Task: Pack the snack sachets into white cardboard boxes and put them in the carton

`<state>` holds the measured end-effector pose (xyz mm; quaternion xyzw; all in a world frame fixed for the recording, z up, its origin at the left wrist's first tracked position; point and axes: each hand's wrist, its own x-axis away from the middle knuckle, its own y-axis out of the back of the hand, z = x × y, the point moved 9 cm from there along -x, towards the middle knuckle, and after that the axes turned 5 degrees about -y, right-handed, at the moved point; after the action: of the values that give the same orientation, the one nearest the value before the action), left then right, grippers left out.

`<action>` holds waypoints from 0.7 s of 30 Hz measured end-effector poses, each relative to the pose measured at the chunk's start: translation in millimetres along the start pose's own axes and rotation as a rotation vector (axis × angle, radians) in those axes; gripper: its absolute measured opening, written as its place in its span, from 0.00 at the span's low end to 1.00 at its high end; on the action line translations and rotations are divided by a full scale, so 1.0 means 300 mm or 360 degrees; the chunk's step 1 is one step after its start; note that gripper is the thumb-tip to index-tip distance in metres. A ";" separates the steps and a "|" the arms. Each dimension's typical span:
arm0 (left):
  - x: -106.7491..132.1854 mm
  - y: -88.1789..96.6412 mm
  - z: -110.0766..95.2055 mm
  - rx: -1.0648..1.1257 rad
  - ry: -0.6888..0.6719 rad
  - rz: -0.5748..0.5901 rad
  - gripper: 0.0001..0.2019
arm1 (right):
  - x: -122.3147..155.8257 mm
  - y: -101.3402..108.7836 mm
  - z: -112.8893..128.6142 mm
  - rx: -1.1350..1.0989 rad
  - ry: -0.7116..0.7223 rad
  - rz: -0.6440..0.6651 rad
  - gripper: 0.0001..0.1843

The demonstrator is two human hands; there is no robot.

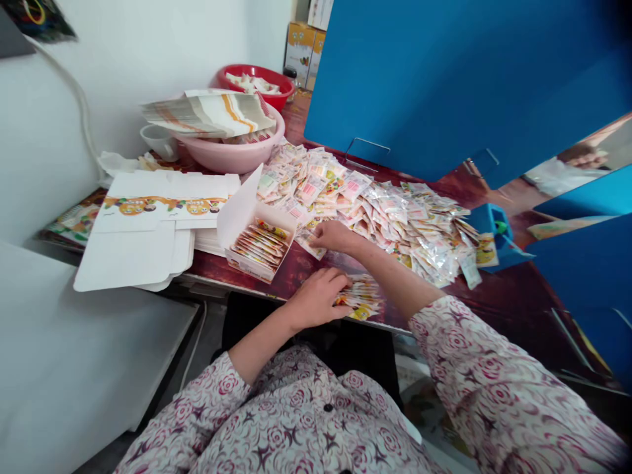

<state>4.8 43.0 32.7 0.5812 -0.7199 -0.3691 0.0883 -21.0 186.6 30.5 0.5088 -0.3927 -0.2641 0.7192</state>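
Observation:
My right hand (332,236) is closed in a pinch on a small printed sachet (310,243) at the near left edge of a big loose heap of sachets (375,210). Closer to me, my left hand (318,299) curls its fingers round the left end of a row of sachets (365,296) standing on edge by the table's front. An open white carton (251,266) sits left of both hands, its lid raised, with a tight row of sachets (261,245) inside. The fingertips of my left hand are partly hidden.
Flat printed cartons (133,227) are stacked at the left. Behind them stand a white cup (160,141), a pink basin (222,155) with a paper stack on top and a red basin (286,99). Blue panels (395,79) border the far side. A blue holder (488,217) stands right.

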 end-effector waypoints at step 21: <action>0.001 0.001 0.004 0.0017 -0.0002 0.0013 0.18 | -0.057 0.168 0.029 -0.0193 -0.0068 -0.0478 0.15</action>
<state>3.8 43.4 31.9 0.5785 -0.7242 -0.3652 0.0863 -38.7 212.8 74.1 0.5115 -0.3108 -0.4027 0.6926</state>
